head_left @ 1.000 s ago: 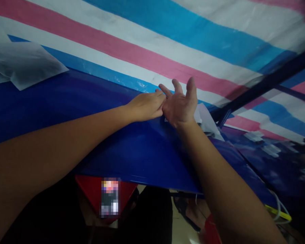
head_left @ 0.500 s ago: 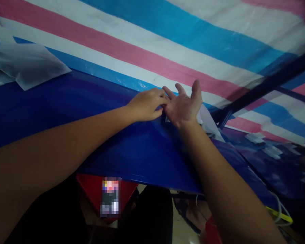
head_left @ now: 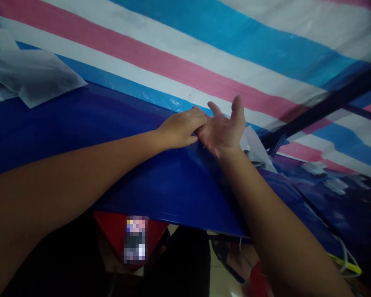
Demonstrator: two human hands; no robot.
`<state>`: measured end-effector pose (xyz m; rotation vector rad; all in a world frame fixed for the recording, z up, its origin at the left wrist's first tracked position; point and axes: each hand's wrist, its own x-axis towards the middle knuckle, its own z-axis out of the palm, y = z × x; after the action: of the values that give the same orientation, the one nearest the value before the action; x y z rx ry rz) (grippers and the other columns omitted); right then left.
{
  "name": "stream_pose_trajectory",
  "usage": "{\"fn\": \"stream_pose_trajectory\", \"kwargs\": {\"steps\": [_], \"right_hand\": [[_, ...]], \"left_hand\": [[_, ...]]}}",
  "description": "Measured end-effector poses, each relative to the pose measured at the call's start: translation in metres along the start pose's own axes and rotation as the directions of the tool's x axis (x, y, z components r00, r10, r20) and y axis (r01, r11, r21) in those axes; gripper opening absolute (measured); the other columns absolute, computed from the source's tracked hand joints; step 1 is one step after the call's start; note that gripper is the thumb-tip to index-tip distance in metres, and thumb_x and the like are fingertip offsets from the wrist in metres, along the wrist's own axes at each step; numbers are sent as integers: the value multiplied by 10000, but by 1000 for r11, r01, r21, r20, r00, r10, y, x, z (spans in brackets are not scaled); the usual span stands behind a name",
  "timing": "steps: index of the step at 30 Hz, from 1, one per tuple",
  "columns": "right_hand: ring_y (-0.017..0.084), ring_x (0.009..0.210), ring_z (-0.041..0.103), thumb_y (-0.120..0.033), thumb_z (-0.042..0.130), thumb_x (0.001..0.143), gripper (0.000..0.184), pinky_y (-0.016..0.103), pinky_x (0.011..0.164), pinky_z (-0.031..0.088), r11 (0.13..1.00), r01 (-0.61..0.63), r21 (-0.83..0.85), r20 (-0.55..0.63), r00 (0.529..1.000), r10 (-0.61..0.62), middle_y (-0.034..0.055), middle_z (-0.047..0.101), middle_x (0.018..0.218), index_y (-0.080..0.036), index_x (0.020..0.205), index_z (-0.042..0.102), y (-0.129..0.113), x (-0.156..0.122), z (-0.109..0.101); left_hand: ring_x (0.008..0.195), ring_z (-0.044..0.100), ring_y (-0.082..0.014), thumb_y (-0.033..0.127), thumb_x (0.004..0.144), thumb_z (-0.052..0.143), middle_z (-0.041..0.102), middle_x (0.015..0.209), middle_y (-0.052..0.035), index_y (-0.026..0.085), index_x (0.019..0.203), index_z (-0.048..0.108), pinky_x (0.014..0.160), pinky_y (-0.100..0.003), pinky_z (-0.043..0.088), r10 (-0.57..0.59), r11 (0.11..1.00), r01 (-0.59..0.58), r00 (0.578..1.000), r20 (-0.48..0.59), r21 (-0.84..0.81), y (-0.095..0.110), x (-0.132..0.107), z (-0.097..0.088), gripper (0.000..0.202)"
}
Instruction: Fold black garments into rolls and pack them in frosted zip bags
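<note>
My left hand (head_left: 183,128) reaches in palm down over the blue table (head_left: 173,181). Its fingers are closed over the little-finger side of my right hand (head_left: 223,131), with the thumb below. My right hand is turned palm up and open, thumb and one finger raised and spread; its other fingers are partly covered by the left hand. No object shows in the right palm. Just behind the right wrist lies a translucent plastic bag (head_left: 256,149), partly hidden by the hand.
More frosted plastic bags (head_left: 46,76) lie at the table's far left. A striped tarp (head_left: 160,57) hangs along the back edge, with a dark metal bar (head_left: 321,107) at right. Below the front edge are a red stool (head_left: 111,229) bearing a blurred-out item, and another person's foot (head_left: 235,260).
My left hand has slid slightly right and now covers more of my right hand's fingers. Fewer right fingers stand visible. The view has shifted a little.
</note>
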<state>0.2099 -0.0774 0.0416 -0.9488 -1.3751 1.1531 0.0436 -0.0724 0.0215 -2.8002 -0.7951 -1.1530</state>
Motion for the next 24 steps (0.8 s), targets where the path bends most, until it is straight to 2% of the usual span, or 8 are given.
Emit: {"fn": "stream_pose_trajectory", "kwargs": {"steps": [6, 11, 13, 18, 24], "right_hand": [[458, 1583, 420, -1015, 350, 719, 852, 706, 977, 578, 996, 52, -70, -8, 999, -53, -24, 588, 1615, -455, 1203, 773, 1, 9, -14], [439, 1593, 411, -1035, 319, 703, 923, 699, 1013, 565, 999, 12, -39, 20, 1000, -11, -54, 543, 1655, -490, 1333, 716, 0, 4, -8], [451, 1595, 403, -1049, 349, 696, 983, 724, 1040, 547, 1000, -10, -5, -6, 1000, 10, -32, 511, 1686, -481, 1438, 654, -4, -2, -2], [489, 1601, 374, -1042, 470, 659, 1120, 767, 1067, 527, 998, -38, 40, -26, 999, 39, 23, 429, 1745, -428, 1594, 513, -14, -11, 6], [475, 1562, 449, -1022, 469, 692, 1100, 743, 1008, 583, 992, -71, 102, -41, 996, 75, 85, 493, 1700, -371, 1575, 546, -15, -12, 7]], "left_hand": [[1188, 681, -266, 67, 897, 647, 748, 1116, -93, 206, 1022, 712, 984, -390, 565, 53, 996, -51, 998, -31, 72, 3, 0, -1, 197], [1123, 709, -284, 94, 927, 618, 765, 1048, -97, 187, 1067, 719, 929, -400, 573, 26, 992, -29, 999, 27, 120, 5, 0, -2, 196], [1103, 715, -291, 95, 941, 586, 769, 1052, -102, 190, 1085, 720, 916, -412, 576, 26, 990, -32, 999, 43, 138, 6, 0, -2, 218], [1153, 696, -284, 71, 912, 592, 757, 1159, -101, 228, 1144, 708, 945, -421, 573, 84, 989, -80, 996, -26, 126, 5, -1, -1, 303], [1089, 714, -289, 99, 928, 596, 777, 1101, -98, 225, 1135, 720, 908, -428, 574, 81, 989, -79, 997, -5, 126, 3, -2, -2, 272]]}}
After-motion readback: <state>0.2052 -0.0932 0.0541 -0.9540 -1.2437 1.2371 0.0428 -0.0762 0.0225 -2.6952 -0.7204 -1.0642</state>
